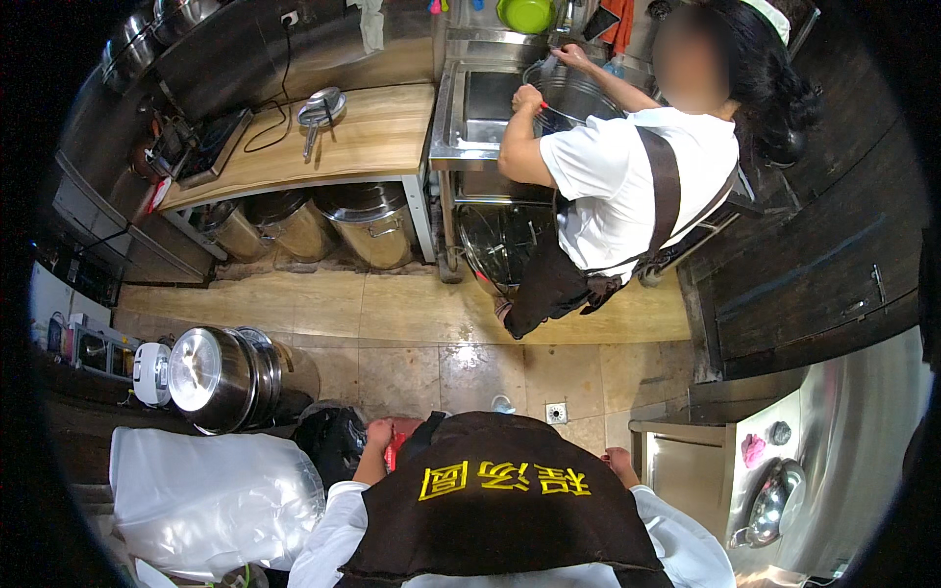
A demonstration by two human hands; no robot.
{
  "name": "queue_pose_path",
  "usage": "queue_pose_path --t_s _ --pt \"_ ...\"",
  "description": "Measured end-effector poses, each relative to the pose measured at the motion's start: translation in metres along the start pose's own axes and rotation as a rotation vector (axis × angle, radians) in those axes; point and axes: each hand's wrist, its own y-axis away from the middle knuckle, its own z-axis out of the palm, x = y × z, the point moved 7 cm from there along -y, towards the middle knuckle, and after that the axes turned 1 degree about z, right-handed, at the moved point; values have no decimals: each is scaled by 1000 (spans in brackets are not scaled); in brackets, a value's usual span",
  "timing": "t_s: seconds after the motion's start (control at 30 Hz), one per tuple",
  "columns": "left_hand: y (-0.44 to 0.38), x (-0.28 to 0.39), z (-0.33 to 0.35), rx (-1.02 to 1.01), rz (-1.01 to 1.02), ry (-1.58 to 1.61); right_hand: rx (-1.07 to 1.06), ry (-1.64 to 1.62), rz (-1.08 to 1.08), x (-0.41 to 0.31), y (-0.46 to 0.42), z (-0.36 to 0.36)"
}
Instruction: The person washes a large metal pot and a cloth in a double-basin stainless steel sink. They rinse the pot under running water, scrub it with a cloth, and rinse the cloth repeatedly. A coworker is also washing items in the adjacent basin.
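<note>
My left hand (380, 435) hangs at my side with its fingers curled. A red item (395, 448) bearing writing shows right beside it, partly hidden by my dark apron (507, 514). Whether the fingers grip that item cannot be made out. A black plastic bag (331, 439) lies just left of this hand. On the other side, my right hand (620, 461) is half covered by the apron's edge, near a steel cabinet (684, 470). Its fingertips are too small and hidden to read.
A co-worker (632, 184) stands at the steel sink (452, 110), both hands at a large pot (588, 88). A wooden-topped table (382, 125) carries a strainer (320, 110); lidded steel pots (367, 228) stand beneath. Stacked steel pots (220, 378) and a large plastic bag (213, 500) are at left. A drain (556, 413) is in the floor.
</note>
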Motion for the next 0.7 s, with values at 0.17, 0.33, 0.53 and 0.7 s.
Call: queue_pose_path --t_s 0.17,0.33,0.53,0.7 --pt "-24 -32 5 -63 107 -202 -16 11 33 -1 3 4" --pt "-43 -74 14 -26 -69 126 -12 59 42 -3 8 3" --pt "-56 -61 11 55 94 -125 -1 62 59 0 0 -1" --pt "-59 -53 19 19 48 -21 -4 -3 44 -1 -4 -2"
